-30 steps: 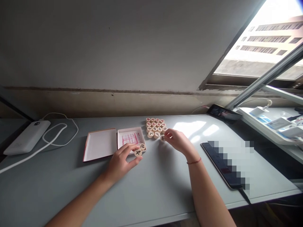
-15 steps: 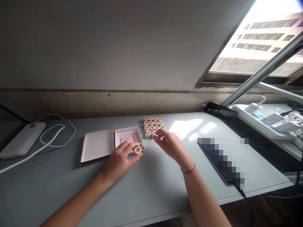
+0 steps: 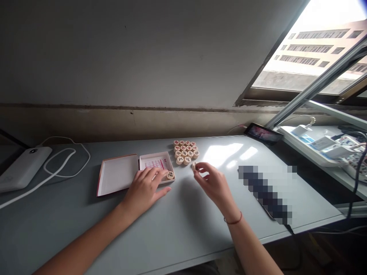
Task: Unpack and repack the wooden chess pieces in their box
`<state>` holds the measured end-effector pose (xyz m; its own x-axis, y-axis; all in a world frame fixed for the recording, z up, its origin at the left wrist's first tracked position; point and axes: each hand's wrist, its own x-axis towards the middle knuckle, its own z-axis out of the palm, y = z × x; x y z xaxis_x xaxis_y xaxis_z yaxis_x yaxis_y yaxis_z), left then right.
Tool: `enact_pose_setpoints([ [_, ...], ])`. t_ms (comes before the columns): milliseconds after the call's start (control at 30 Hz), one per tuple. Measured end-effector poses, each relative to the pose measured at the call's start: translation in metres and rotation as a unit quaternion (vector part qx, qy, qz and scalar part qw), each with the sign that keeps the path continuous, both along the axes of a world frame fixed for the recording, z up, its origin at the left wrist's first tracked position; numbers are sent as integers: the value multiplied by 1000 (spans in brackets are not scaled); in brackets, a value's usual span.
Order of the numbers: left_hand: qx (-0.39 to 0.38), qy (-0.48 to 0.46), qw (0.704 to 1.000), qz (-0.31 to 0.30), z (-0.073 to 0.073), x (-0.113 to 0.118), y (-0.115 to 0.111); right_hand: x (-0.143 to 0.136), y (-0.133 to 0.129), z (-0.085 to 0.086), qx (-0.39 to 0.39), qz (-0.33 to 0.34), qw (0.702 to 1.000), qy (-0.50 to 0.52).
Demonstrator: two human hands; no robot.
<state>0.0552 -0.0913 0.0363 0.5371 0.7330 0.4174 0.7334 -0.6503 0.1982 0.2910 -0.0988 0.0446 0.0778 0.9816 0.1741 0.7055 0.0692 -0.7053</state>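
Note:
My left hand reaches over the near edge of an open box base, with its fingers apart and nothing held. Beside those fingertips, a round wooden Chinese chess piece with a black character lies in the box's near right corner. My right hand pinches another chess piece between thumb and fingertips, just right of the front row. Stacked chess pieces stand in rows behind it, red characters at the back and black at the front. Part of the box's inside is hidden by my left hand.
The box lid lies left of the base. A white power bank with a looped cable is at the far left. A blurred-out dark device lies on the right; a phone leans near the window, beside a cluttered white shelf.
The chess piece in my left hand is gone from its fingers, which have spread. My right hand has drawn back slightly right of the stacks and now grips a piece.

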Motion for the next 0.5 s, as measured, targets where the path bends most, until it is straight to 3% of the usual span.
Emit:
enact_pose_setpoints([
  [233,-13,28,999,23,-8,-13,4,16,22,-34,39,-15,985,-166],
  [500,-72,35,997,-4,-7,4,19,17,36,-42,22,-20,989,-145],
])
